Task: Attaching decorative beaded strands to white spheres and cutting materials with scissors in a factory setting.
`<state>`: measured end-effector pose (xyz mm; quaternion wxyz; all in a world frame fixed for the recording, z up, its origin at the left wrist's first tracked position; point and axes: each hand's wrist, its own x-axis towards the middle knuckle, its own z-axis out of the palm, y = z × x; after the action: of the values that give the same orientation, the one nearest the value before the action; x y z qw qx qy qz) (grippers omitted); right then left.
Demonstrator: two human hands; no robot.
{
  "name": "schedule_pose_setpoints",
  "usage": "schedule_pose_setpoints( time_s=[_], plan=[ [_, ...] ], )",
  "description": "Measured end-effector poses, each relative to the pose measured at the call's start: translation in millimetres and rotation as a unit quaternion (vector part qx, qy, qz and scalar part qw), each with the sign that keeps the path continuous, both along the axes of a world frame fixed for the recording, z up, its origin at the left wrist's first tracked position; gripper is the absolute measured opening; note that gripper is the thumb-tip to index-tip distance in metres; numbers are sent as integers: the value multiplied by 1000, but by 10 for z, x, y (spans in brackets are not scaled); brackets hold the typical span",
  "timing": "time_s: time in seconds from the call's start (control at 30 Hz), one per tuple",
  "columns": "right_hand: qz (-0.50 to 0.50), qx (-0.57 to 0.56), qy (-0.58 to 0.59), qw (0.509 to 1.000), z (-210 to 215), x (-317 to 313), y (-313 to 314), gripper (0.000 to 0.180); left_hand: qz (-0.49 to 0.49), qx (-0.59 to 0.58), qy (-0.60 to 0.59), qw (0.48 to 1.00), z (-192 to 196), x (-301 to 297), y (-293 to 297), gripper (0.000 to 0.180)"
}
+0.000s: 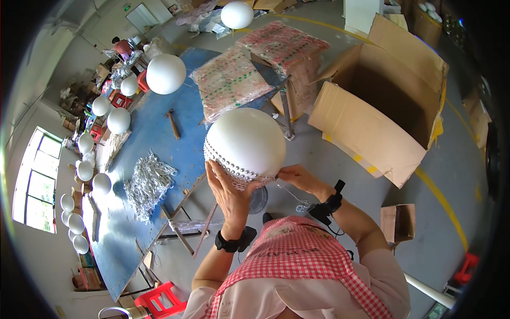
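Observation:
A large white ball (248, 139) is in front of me, its lower part wrapped in rows of silvery beads (234, 169). My left hand (229, 195) cups the beaded lower left side, fingers laid along the rows and thumb toward the underside. At the lower right of the ball, my right hand (300, 179) pinches a string of beads (289, 192) against the surface. The loose end of this string dangles below that hand and bunches up. The ball's underside is hidden, so I cannot tell what else supports it.
A blue table (154, 114) at left bears a hammer (172, 124), silver tinsel strands (150, 183) and a plastic-wrapped pack (231, 82). An open cardboard box (372, 117) stands at right. Several white balls, one (166, 74) over the table, line the left. A red stool (162, 300) is lower left.

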<state>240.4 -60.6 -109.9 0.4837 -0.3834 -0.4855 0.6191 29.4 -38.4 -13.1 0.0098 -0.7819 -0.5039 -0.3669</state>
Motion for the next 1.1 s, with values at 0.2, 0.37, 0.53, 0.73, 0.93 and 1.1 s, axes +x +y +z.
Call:
schedule_pose_setpoints(
  time_s=[0.2,0.37,0.53,0.73,0.93,1.1],
  plan=[
    [50,-21,116,992,53,-11,-16,24,-1,-2,-8,1000,-6,5,1,120],
    [51,-68,111,990,131,2,-94,17,-5,-13,-4,1000,-15,22,2,121],
    [29,-60,97,993,337,41,-224,13,-14,-17,-27,999,11,5,61,119],
    [-17,15,-5,1000,386,33,-299,9,-26,-51,-63,996,61,-40,151,115],
    [-70,59,-82,992,271,-51,-253,12,-40,-62,-67,995,80,-35,168,116],
    [-133,70,-242,959,239,-54,-247,13,-62,-95,-175,978,125,-90,236,113]
  ],
)
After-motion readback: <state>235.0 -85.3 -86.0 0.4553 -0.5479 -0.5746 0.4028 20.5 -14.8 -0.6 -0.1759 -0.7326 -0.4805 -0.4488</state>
